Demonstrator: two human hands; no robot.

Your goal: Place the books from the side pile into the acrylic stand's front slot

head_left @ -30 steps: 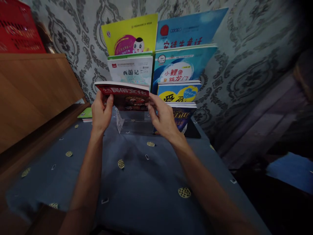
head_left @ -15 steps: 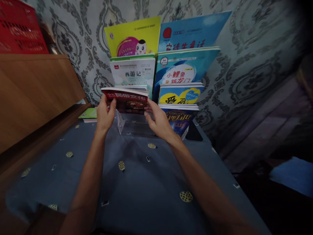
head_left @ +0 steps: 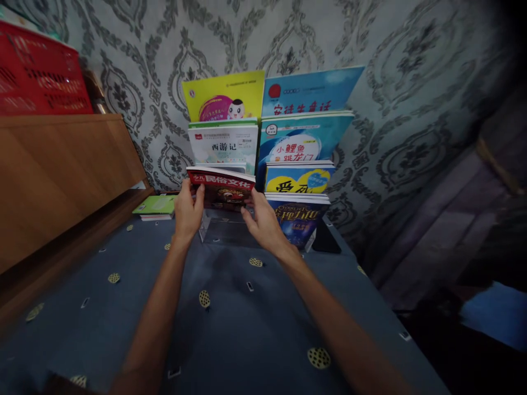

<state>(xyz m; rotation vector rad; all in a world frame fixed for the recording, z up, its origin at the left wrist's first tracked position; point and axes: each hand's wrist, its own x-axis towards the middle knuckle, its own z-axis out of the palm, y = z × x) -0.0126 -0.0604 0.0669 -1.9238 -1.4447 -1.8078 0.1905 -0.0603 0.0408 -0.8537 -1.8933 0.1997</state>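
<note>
A dark red book [head_left: 220, 192] with white lettering is held between both hands, its top tilted away from me. My left hand [head_left: 188, 211] grips the left edge, thumb on the front cover. On the right edge, my right hand [head_left: 263, 222] closes with its fingers at the cover. The book is over the left column of a clear stepped rack [head_left: 224, 235], above its front tier. Behind it stand a white book [head_left: 224, 144] and a yellow book [head_left: 224, 96]. The right column holds a dark blue book [head_left: 298, 222], a yellow-and-blue book [head_left: 298, 178] and teal and blue books [head_left: 307, 136].
A green-covered stack of booklets [head_left: 155, 206] lies left of the rack. A wooden cabinet [head_left: 66, 181] with a red basket [head_left: 43, 74] on top stands at left. A black flat object [head_left: 326, 240] lies right of the rack. The blue patterned tablecloth [head_left: 230, 329] spreads in front.
My view has tilted up, so the rack appears lower. Both hands have brought the red book slightly to the right relative to the rack, and its cover shows more squarely.
</note>
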